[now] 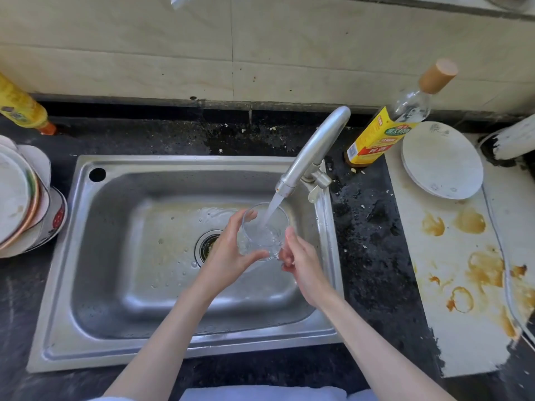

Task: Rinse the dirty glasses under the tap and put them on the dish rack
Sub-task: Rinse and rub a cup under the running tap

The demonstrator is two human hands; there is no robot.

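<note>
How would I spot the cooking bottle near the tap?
Start at the curved steel tap behind the steel sink. Just right of it stands a clear glass bottle, beside white plates. Only it has a yellow label and tan cap.

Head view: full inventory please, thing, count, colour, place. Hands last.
glass: 1, clear, over the sink under the running water
tap: 1, silver, right rear of sink, running
sink: 1, steel, centre, drain in the basin floor
stacked dishes: several, exact count unclear, white with coloured rims, left counter
bottle: 1, clear with yellow label and tan cap, right of tap
plate: 1, possibly more beneath, white, on the board at right
board: 1, white with brown stains, right counter
yellow bottle: 1, far left, partly cut off
counter: black speckled, wet
left hand: grip on the glass
right hand: fingers on the glass's right side
</note>
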